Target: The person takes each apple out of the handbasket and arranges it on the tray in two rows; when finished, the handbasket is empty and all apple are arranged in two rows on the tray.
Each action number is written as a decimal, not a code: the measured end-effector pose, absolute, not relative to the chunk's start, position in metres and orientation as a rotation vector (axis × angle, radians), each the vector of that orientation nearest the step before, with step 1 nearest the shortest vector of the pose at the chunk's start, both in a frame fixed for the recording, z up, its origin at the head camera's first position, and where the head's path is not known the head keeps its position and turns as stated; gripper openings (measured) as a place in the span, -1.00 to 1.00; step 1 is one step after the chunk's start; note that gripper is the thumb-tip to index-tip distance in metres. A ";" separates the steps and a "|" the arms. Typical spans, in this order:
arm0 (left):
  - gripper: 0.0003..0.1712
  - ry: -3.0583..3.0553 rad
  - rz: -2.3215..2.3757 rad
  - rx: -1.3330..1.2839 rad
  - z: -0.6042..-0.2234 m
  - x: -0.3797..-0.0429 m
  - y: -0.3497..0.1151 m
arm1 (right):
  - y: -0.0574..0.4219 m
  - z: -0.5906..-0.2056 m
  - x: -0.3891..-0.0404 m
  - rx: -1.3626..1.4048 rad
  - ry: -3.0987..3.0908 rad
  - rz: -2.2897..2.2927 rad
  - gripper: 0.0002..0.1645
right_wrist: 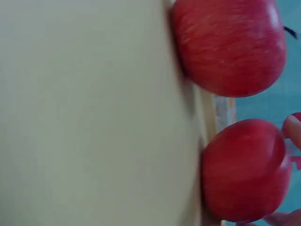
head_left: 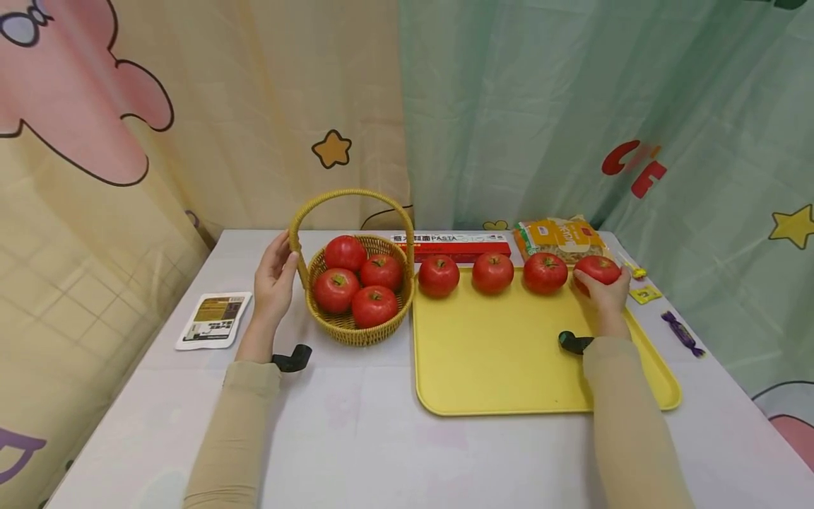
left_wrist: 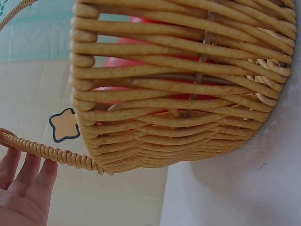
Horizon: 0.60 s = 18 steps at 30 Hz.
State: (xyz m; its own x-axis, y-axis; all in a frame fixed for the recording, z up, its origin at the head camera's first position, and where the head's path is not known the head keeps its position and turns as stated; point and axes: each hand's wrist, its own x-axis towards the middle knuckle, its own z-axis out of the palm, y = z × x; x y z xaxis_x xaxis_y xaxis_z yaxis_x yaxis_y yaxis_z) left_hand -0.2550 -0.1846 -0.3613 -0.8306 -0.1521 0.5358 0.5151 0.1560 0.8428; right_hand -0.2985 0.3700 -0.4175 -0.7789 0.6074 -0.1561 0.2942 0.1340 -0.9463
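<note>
At the left stands a wicker basket [head_left: 359, 338] with a tall arched handle, holding several red apples [head_left: 374, 306]. My left hand [head_left: 275, 281] is beside the handle's left side; in the left wrist view its nearly straight fingers [left_wrist: 40, 181] touch the handle [left_wrist: 51, 151]. My right hand [head_left: 607, 293] grips a red apple [head_left: 596, 268] from above at the far right corner of the yellow tray [head_left: 502, 353]. Its fingers lie about that apple [right_wrist: 247, 172] in the right wrist view. Three more apples [head_left: 492, 273] line the tray's far edge to the left.
Behind the tray lie a red pasta box [head_left: 464, 249] and a bag of dry pasta [head_left: 562, 239]. Small yellow candies [head_left: 645, 294] and a purple wrapped candy [head_left: 683, 334] lie to its right. A flat white packet [head_left: 214, 320] is left of the basket. Curtains hang behind the table.
</note>
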 end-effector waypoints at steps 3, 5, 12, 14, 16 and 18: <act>-0.53 -1.908 -1.736 -0.357 -0.361 -0.256 -0.184 | 0.369 -0.403 -0.295 -0.979 -2.158 1.705 0.21; -0.53 -1.902 -1.739 -0.356 -0.361 -0.256 -0.185 | 0.366 -0.391 -0.292 -1.019 -2.161 1.677 0.20; -0.53 -1.917 -1.719 -0.343 -0.360 -0.254 -0.184 | 0.318 -0.335 -0.274 -0.848 -2.044 1.702 0.03; -0.53 -1.917 -1.722 -0.346 -0.360 -0.254 -0.184 | 0.295 -0.319 -0.266 -0.736 -1.945 1.759 -0.05; -0.53 -1.922 -1.719 -0.341 -0.360 -0.254 -0.184 | 0.272 -0.308 -0.259 -0.610 -1.865 1.804 -0.12; -0.53 -1.928 -1.716 -0.338 -0.360 -0.254 -0.184 | 0.248 -0.301 -0.253 -0.501 -1.804 1.847 -0.20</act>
